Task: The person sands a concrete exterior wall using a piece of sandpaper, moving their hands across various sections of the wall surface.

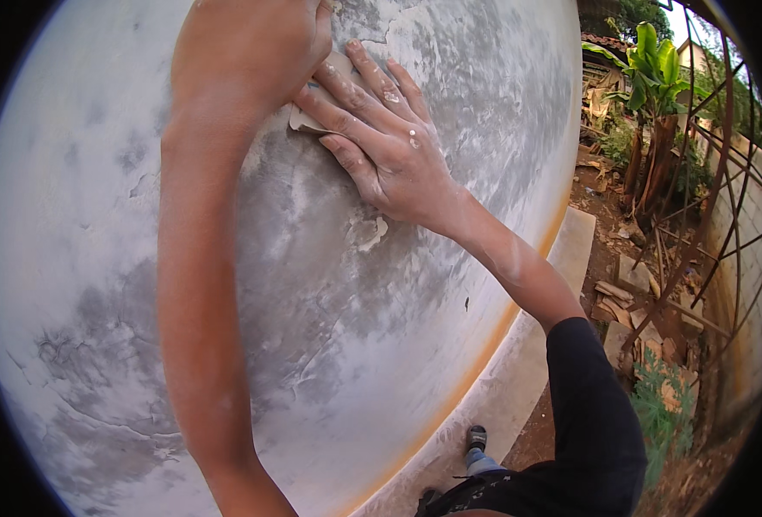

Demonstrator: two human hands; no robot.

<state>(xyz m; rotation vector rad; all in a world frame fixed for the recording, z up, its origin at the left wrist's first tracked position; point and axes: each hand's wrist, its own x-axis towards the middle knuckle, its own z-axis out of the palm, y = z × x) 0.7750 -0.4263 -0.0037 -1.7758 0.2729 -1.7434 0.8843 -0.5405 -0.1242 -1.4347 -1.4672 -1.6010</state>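
A mottled grey-and-white plastered wall (312, 284) fills most of the view, its surface powdery and patchy. My right hand (385, 138) lies against it with the fingers stretched out, dusted white. Under those fingers, pressed to the wall, is a folded pale sheet that looks like sandpaper (306, 123); one edge curls out beside the thumb. Just to the left, my left hand (251, 52) is bent at the wrist with its fingers curled, close to the sheet's upper part. Its fingertips are mostly hidden, so what they hold cannot be made out.
A yellowish stained band (475, 370) runs along the wall's foot, beside a concrete ledge (519, 379) where my feet stand. Rusty metal bars (725, 172) rise at the right. Beyond lie broken slabs (635, 274), a banana plant (652, 73) and a block wall (747, 258).
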